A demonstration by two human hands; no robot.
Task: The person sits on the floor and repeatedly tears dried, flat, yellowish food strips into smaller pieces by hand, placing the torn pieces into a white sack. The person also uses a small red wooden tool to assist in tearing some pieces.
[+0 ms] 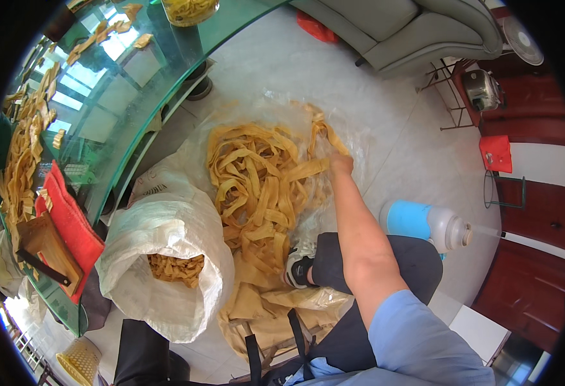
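Note:
My right hand [341,165] reaches out over the floor, its fingers closed on a long flat yellow-brown strip [309,170]. That strip runs left into a tangled heap of similar strips [256,174] lying on clear plastic sheeting [359,141]. A looser bunch of strips [316,122] lies just beyond the hand. To the left of the heap stands a white woven sack [160,225], its mouth rolled open, with short brown pieces [178,269] inside. My left hand is not in view.
A glass table [112,122] with dried pieces, a red folder [70,225] and a cleaver [44,267] curves along the left. Brown paper [256,315] lies near my foot. A white jug with a blue label [417,222] lies right of my knee. A grey sofa [385,29] stands far off.

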